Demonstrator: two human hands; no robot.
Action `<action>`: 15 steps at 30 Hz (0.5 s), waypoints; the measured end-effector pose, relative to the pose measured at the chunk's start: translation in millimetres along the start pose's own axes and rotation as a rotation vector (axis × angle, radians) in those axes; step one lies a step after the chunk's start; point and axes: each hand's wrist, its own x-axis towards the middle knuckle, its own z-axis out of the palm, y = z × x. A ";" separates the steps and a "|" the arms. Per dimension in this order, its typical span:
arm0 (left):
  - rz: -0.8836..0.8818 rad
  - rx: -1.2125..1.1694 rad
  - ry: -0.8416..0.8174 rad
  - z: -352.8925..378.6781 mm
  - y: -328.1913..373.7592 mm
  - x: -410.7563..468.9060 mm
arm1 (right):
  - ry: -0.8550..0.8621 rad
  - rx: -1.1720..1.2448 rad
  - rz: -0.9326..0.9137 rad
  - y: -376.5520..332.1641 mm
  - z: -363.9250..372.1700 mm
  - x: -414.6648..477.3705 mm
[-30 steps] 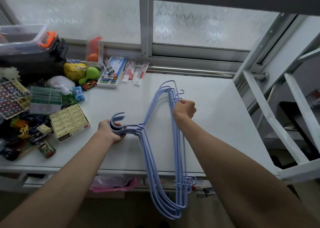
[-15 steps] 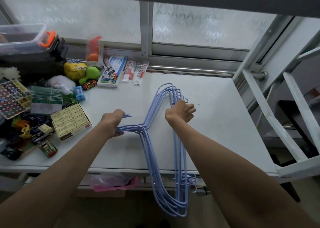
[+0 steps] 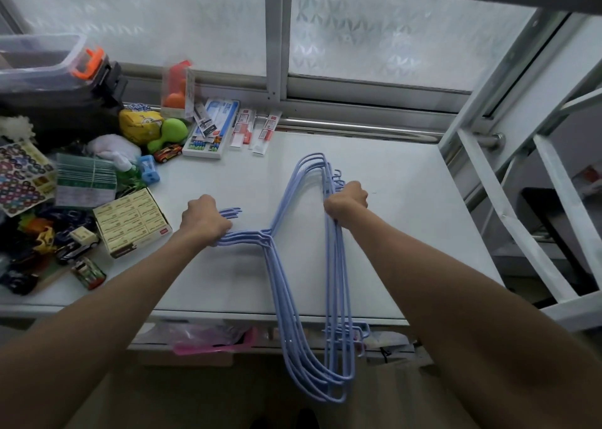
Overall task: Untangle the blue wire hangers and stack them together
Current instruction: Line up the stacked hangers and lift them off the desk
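Observation:
Several blue wire hangers (image 3: pixel 286 278) lie bunched together over the white table (image 3: pixel 407 220), their near ends hanging past its front edge. My left hand (image 3: pixel 205 220) is shut on the hooks and necks at the bundle's left, fingertips of wire sticking out past the fist. My right hand (image 3: pixel 347 200) is shut on the straight bottom bars near the far corner. Small notch hooks stick out beside the right fist and at the low end near the table edge.
Toys, a yellow box (image 3: pixel 132 221), sticker sheets (image 3: pixel 19 177) and a clear bin (image 3: pixel 39 60) crowd the table's left side. Stationery packs (image 3: pixel 211 129) lie along the window sill. A white metal ladder frame (image 3: pixel 521 200) stands right of the table.
Both hands have shifted the bundle slightly away from me, and my left hand has closed further round the hooks. My right fist has tightened on the bars.

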 end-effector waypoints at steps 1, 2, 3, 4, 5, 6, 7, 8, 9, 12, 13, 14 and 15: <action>0.010 0.052 0.029 0.0 0.2 0.8 | -0.022 0.006 -0.009 -2.7 -4.0 2.4; 0.021 0.104 0.052 -0.3 0.6 1.2 | -0.024 -0.013 -0.023 -5.5 -9.2 5.4; 0.031 0.153 0.069 -0.5 1.1 1.6 | 0.011 -0.070 -0.054 -6.6 -14.5 10.7; 0.039 0.196 0.079 0.1 1.2 2.5 | 0.065 -0.173 -0.108 -6.9 -20.0 17.8; 0.046 0.234 0.084 1.1 1.6 3.3 | 0.101 -0.287 -0.186 -6.7 -25.8 25.1; 0.052 0.264 0.091 2.4 2.4 3.3 | 0.095 -0.386 -0.283 -5.4 -31.0 33.3; 0.060 0.290 0.102 3.7 3.3 3.9 | 0.039 -0.462 -0.389 -4.8 -34.4 41.5; 0.071 0.315 0.113 5.4 4.3 4.6 | -0.041 -0.512 -0.491 -4.5 -36.4 49.0; 0.083 0.337 0.117 7.5 5.2 4.4 | -0.114 -0.544 -0.568 -3.3 -37.4 56.8; 0.091 0.359 0.131 11.1 9.8 4.7 | -0.210 -0.555 -0.641 -0.1 -37.5 77.7; 0.088 0.358 0.133 11.5 10.8 5.4 | -0.208 -0.553 -0.646 0.6 -36.3 81.4; 0.084 0.348 0.135 11.7 11.7 6.1 | -0.198 -0.547 -0.657 0.7 -34.7 83.6; 0.081 0.333 0.137 12.2 12.5 7.3 | -0.184 -0.544 -0.668 0.5 -32.8 85.2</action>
